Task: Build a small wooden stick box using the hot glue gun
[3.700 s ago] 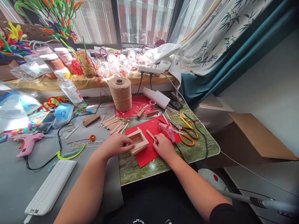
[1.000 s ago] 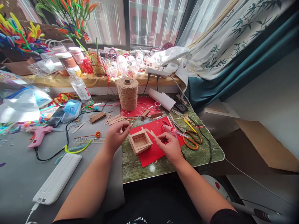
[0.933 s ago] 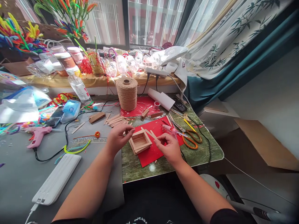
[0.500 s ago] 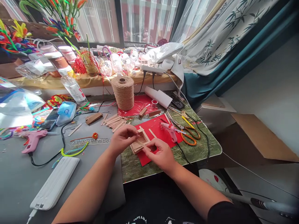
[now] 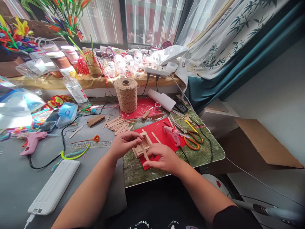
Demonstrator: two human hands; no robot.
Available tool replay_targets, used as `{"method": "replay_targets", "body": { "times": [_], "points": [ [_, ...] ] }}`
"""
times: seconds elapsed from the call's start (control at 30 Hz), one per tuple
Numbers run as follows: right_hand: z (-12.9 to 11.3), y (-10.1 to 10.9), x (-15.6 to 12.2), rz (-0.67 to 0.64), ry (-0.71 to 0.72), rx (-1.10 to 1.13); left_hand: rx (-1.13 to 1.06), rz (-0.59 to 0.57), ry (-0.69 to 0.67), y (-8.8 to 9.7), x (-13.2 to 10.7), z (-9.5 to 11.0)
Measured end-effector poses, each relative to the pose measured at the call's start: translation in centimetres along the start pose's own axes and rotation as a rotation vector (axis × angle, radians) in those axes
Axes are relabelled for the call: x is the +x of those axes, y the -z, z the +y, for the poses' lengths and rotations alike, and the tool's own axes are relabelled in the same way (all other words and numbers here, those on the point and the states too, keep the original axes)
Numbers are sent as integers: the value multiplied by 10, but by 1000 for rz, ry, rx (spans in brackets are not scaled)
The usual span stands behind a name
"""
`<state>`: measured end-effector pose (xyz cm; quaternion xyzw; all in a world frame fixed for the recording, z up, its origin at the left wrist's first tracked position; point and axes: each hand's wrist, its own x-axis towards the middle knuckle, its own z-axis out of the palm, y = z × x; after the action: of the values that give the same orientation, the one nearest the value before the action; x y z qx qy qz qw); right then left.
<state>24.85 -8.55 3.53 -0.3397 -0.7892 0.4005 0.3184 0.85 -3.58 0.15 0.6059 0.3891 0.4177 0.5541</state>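
Note:
My left hand (image 5: 126,143) pinches the upper end of a flat wooden craft stick (image 5: 144,150) between thumb and fingers. At the stick's lower end, my right hand (image 5: 163,159) has it between thumb and fingertips. Beneath both hands lies a small box-like frame of glued craft sticks (image 5: 148,139), partly covered by the hands and the held stick. It rests on a red sheet (image 5: 158,128). Another loose craft stick (image 5: 156,137) lies on the sheet just right of the frame.
A pink glue gun (image 5: 175,135) and orange-handled scissors (image 5: 192,144) lie right of my hands. Behind are a pile of craft sticks (image 5: 118,125) and a twine spool (image 5: 125,95). A second pink glue gun (image 5: 33,141) and a white power strip (image 5: 54,187) are at left.
The held craft stick has turned from lying slantwise across the frame to a steeper angle, its lower end nearer me. My right hand's thumb has shifted down and towards me.

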Motion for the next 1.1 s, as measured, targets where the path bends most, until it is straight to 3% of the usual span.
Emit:
{"method": "replay_targets", "body": {
  "times": [0.03,0.1,0.23,0.33,0.53,0.63,1.1],
  "points": [
    [-2,5,0,-74,18,-9,45,-15,-7,0,0,0],
    [-4,9,1,-98,-43,33,128,-40,-46,-2,-1,-1],
    [-3,-6,2,89,-288,338,96,-59,-122,-10,-2,-2],
    [4,-17,7,147,-362,541,27,-41,-119,-12,-3,-2],
    [50,5,28,355,-384,717,-69,244,-128,-1,4,-4],
    [74,11,35,334,-404,776,-73,365,-119,3,9,-7],
    [120,-9,42,419,-380,934,-47,375,-125,2,14,-16]
  ]
}}
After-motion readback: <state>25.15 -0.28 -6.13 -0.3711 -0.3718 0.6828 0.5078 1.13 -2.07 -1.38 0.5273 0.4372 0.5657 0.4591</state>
